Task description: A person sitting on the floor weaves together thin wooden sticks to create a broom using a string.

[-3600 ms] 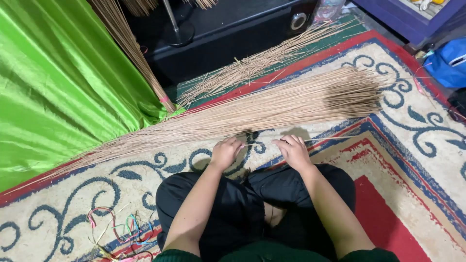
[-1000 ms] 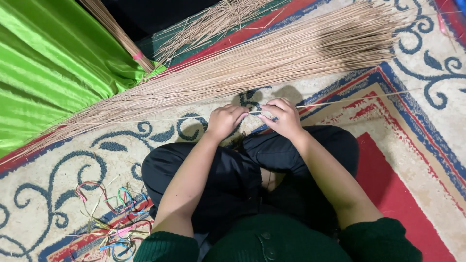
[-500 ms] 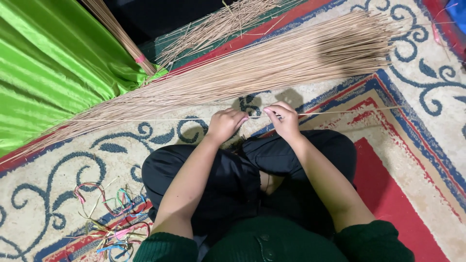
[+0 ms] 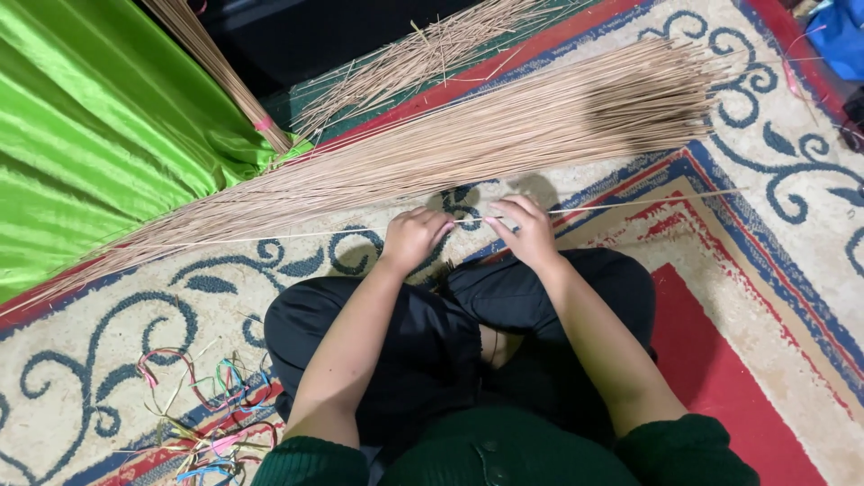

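Observation:
I sit cross-legged on a patterned carpet [image 4: 774, 297]. My left hand [image 4: 412, 236] and my right hand [image 4: 526, 229] pinch one long thin pale stick [image 4: 630, 202] between them, held level just above my knees. The stick runs far out to the left and right of both hands. Just beyond my hands lies a large heap of the same thin sticks [image 4: 468, 144], fanned out from upper right to lower left across the carpet.
A bright green cloth [image 4: 99, 135] covers the left side. A tied bundle of sticks [image 4: 216, 63] leans over it, and a smaller loose pile of sticks [image 4: 423, 54] lies farther back. Coloured string scraps [image 4: 202, 414] lie by my left knee. A blue object [image 4: 841, 36] sits top right.
My hands have come together on a single stick drawn from the heap and now hold it stretched out level. The view has shifted slightly.

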